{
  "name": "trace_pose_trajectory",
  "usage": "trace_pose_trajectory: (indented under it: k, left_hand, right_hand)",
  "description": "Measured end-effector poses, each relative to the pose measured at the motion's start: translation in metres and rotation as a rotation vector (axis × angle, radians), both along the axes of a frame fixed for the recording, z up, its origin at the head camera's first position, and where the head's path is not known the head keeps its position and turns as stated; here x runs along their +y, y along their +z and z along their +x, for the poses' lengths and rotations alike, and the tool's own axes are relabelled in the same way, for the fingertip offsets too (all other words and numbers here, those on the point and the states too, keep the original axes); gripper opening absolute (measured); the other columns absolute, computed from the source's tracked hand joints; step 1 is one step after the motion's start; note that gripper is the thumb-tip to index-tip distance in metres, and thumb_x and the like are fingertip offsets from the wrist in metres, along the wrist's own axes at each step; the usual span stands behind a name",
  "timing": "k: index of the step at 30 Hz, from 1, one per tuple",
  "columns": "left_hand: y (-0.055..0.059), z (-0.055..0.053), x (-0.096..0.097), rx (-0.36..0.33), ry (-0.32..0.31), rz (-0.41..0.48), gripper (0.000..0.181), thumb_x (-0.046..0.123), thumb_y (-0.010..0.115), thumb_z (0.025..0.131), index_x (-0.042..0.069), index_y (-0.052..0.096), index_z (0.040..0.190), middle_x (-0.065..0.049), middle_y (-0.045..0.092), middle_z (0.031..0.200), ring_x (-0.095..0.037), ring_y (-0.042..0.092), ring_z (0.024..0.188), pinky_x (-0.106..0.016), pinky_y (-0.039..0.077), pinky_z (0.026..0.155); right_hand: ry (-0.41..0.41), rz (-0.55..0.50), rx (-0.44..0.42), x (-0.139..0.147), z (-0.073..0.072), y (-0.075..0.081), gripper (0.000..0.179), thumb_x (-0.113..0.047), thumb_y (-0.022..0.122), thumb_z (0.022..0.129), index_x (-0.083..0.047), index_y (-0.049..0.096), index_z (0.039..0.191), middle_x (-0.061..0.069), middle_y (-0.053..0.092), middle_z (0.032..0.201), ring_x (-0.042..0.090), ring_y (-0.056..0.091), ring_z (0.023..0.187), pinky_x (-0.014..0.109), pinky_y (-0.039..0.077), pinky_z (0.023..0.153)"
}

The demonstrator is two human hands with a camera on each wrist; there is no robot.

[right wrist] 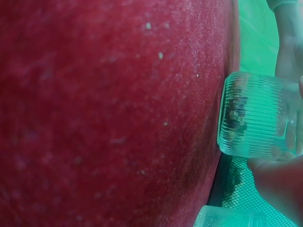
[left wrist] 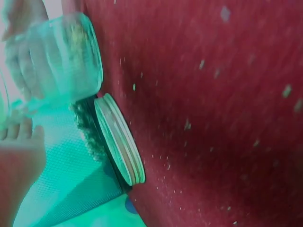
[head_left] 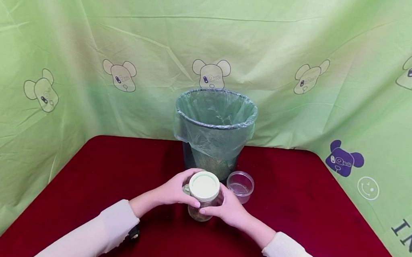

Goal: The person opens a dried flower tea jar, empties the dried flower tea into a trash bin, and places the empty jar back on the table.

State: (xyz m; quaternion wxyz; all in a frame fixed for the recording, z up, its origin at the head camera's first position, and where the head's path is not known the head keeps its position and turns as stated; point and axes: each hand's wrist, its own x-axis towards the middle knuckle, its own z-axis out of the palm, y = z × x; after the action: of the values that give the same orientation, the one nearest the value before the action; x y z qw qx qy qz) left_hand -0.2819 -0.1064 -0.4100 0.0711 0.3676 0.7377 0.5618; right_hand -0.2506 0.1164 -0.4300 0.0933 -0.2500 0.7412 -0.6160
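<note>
A ribbed clear glass jar (right wrist: 251, 116) with a cream lid (head_left: 204, 185) on top stands upright between both hands. My left hand (head_left: 177, 189) curls round the jar's upper left side, its thumb at the front below the lid. My right hand (head_left: 231, 208) grips the right side, its thumb pointing toward the left thumb. Through the glass, some brownish and yellowish contents show near the jar's base. In the left wrist view, a flat, round, ridged piece like a lid (left wrist: 120, 139) lies beside the jar; my left hand mostly hides that spot in the head view.
Behind the jar stands a mesh waste bin (head_left: 213, 145) lined with a clear bag. A round clear plastic tub (head_left: 241, 183) sits right of the bin's base. Pale specks lie scattered on the red tablecloth (left wrist: 213, 118). A green printed curtain (head_left: 155, 31) encloses the table.
</note>
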Motion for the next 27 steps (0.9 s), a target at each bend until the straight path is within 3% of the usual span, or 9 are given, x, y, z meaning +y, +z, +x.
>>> trace_pose_trajectory:
  k: [3,6,15,20,27]
  left_hand:
    - [0.001,-0.006,-0.001,-0.007,-0.061,-0.012,0.082,0.008,0.087,0.070,0.003,0.045,0.139,-0.006,0.057,0.127,-0.019,0.052,0.116,-0.031,0.042,0.098]
    - [0.002,-0.009,0.000,-0.021,-0.084,-0.015,0.081,0.005,0.087,0.069,0.004,0.046,0.138,-0.006,0.058,0.125,-0.019,0.052,0.113,-0.031,0.045,0.093]
    - [0.002,-0.006,0.001,-0.045,-0.055,-0.006,0.079,0.004,0.087,0.068,0.005,0.048,0.136,-0.005,0.060,0.123,-0.019,0.053,0.112,-0.031,0.045,0.094]
    - [0.001,0.001,0.003,-0.028,0.027,-0.034,0.079,0.010,0.087,0.069,0.009,0.049,0.137,0.000,0.060,0.125,-0.016,0.054,0.115,-0.033,0.041,0.099]
    - [-0.002,0.014,0.008,0.008,0.204,-0.074,0.079,0.020,0.090,0.068,0.014,0.051,0.136,0.005,0.060,0.124,-0.013,0.054,0.113,-0.037,0.042,0.097]
  right_hand:
    - [-0.001,0.002,-0.001,0.000,0.000,0.000,0.072,-0.006,0.082,0.076,0.001,0.043,0.137,0.012,0.057,0.126,0.024,0.053,0.119,0.027,0.042,0.098]
    - [0.003,0.000,-0.005,0.000,0.000,0.001,0.072,-0.006,0.082,0.076,0.000,0.043,0.137,0.012,0.057,0.126,0.024,0.054,0.119,0.026,0.043,0.098]
    - [-0.006,0.013,-0.008,0.000,0.001,0.002,0.073,-0.006,0.082,0.076,0.001,0.043,0.137,0.013,0.056,0.127,0.024,0.053,0.120,0.026,0.042,0.098]
    - [-0.009,0.020,-0.013,-0.001,0.002,0.004,0.072,-0.007,0.082,0.077,0.001,0.043,0.137,0.013,0.056,0.127,0.024,0.053,0.121,0.027,0.042,0.098]
    - [-0.009,0.008,-0.008,-0.001,0.003,0.005,0.072,-0.007,0.081,0.076,0.000,0.043,0.137,0.013,0.056,0.127,0.025,0.053,0.121,0.030,0.042,0.099]
